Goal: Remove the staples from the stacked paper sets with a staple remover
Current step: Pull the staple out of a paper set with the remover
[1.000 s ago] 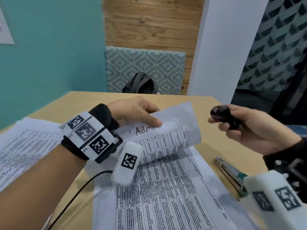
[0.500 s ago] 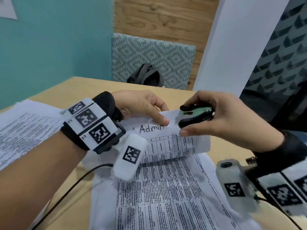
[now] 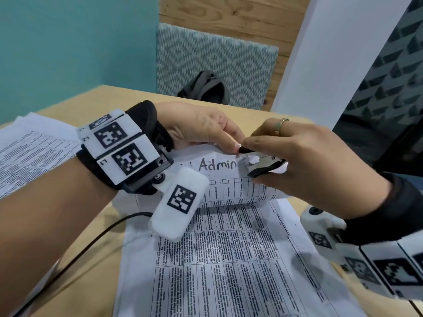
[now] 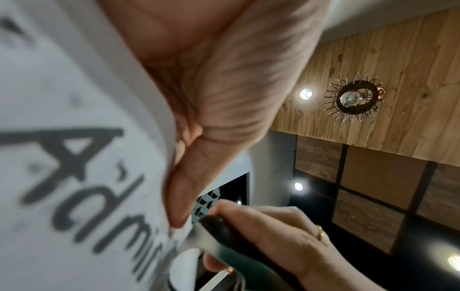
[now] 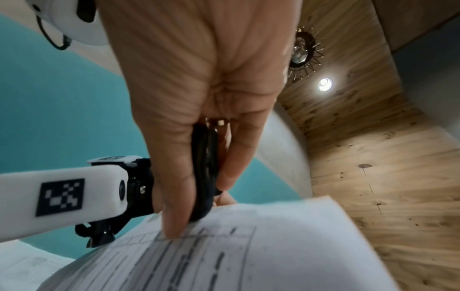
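A stapled paper set (image 3: pixel 219 170) marked "Admin" is folded back over a printed sheet on the table. My left hand (image 3: pixel 206 131) pinches its top edge, thumb pressed on the paper (image 4: pixel 82 137) beside the writing. My right hand (image 3: pixel 304 161) grips a black and metal staple remover (image 3: pixel 265 164), its metal jaws against the sheet's top right corner, right beside my left thumb tip. In the left wrist view the staple remover (image 4: pixel 216 238) sits just below my left thumb. In the right wrist view thumb and fingers squeeze the black staple remover (image 5: pixel 204 177) above the folded paper (image 5: pixel 248 246). The staple itself is hidden.
More printed sheets (image 3: pixel 229 259) lie flat under the folded set, and another paper stack (image 3: pixel 29 152) lies at the left. A black cable (image 3: pixel 91 243) runs across the wooden table (image 3: pixel 96 266). A patterned chair (image 3: pixel 215 56) with a dark bag (image 3: pixel 206 88) stands behind the far edge.
My right hand carried the staple remover from the right side in to the folded paper's top corner. My left hand kept its pinch on the paper. The stapler on the table is now covered.
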Available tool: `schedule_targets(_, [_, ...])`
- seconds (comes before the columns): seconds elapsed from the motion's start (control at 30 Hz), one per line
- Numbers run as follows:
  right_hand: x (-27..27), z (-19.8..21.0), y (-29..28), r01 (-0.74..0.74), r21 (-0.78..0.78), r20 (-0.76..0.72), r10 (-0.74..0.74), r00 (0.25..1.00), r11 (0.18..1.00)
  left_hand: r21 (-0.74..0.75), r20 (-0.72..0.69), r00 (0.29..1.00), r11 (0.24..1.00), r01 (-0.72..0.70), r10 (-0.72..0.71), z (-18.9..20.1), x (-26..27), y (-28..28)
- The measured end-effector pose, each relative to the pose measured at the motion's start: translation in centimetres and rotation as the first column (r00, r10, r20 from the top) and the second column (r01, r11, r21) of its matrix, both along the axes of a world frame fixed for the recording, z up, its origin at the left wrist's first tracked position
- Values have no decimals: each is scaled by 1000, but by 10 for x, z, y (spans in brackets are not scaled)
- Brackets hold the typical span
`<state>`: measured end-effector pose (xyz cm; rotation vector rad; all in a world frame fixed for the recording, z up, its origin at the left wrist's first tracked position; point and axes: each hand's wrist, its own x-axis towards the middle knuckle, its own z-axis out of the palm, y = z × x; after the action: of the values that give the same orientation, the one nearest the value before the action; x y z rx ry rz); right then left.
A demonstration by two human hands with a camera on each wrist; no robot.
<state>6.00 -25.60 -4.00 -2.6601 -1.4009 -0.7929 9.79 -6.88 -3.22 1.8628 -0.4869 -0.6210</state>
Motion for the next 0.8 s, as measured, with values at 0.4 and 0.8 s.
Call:
schedule_targets(0.4, [-2,-2,1,-2,-68,19,3,1000,998,-25,-92,995,998,-50,48,-2,1,-4])
schedule_targets(0.8, [-1,-6,1,-54,-103,80,63,995,993,-45,-133,990,998,-49,42,-3,0,-4])
